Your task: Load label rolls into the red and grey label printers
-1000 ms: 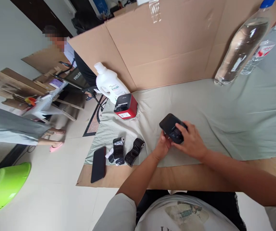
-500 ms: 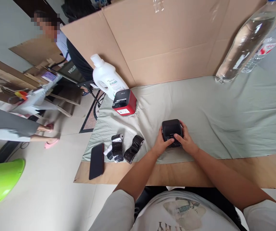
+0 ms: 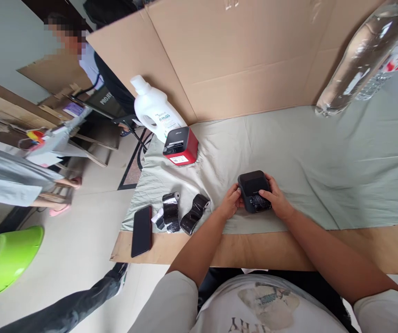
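A small black box-shaped device, which looks like a compact label printer (image 3: 254,180), is between my hands over the green cloth. A shiny black strip shows at its front. My left hand (image 3: 231,201) is closed at its left side, fingers curled against the edge. My right hand (image 3: 275,199) grips the right side, with the thumb on top near the front. To the left lie two partly unrolled black rolls (image 3: 171,213) (image 3: 194,213) and a dark phone (image 3: 141,231). A red and black printer (image 3: 181,147) stands farther back.
A white detergent bottle (image 3: 157,111) stands behind the red printer, against a cardboard panel (image 3: 247,60). Two clear plastic bottles stand at the back right, the large one (image 3: 361,60) nearer. People's legs (image 3: 77,303) and a green tub (image 3: 15,259) are left of the table.
My left thumb has come off the front top of the black printer to its left edge. The printer is turned slightly. Another person's dark trouser leg has appeared at lower left.
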Tool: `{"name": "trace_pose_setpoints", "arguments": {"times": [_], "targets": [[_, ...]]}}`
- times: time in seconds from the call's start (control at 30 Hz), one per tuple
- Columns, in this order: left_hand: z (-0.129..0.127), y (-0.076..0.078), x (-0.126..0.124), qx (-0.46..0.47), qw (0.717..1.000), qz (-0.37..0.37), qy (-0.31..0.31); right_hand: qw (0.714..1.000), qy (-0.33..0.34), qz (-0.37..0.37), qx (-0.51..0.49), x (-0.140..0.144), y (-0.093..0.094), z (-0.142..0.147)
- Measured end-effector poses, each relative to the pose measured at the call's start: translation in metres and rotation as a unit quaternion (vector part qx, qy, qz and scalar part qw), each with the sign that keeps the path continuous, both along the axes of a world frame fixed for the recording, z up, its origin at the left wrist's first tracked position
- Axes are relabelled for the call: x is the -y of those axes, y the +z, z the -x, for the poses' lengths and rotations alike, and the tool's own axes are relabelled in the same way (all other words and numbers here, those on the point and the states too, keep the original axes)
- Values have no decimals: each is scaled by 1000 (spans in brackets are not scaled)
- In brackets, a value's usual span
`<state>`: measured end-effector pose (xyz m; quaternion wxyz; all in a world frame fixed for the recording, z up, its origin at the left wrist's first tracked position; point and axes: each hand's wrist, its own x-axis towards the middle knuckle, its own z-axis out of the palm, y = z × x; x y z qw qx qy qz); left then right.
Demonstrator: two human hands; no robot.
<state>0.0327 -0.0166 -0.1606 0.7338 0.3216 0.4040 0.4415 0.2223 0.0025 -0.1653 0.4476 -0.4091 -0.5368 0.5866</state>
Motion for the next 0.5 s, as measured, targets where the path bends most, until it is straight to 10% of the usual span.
{"name": "trace_pose_setpoints", "arguments": {"times": [0.5], "targets": [[5, 3, -2, -26, 999, 7, -44, 983, 178, -37, 37, -15, 30, -32]]}}
